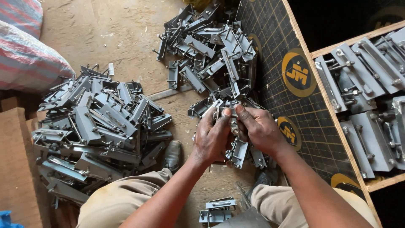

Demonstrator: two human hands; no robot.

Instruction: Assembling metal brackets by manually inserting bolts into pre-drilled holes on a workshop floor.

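Head view: left hand [213,137] and right hand [257,128] both pinch one grey metal bracket [231,126] at centre, long axis running 12 to 6 o'clock. Striped woven sacks [25,59] at 10 o'clock. Round yellow logos [298,72] on dark gridded board [274,50], 2 o'clock. Bracket pile [97,126] at 9.

Light: soft, even daylight from above, fairly bright on the dirt floor [126,29]
Shadows: faint and short under the grey metal brackets [97,126]
Dark: top right corner nearly black
Sharpness: centre crisp, slight softness at edges
Distortion: wide-angle bending along board edge [320,84]
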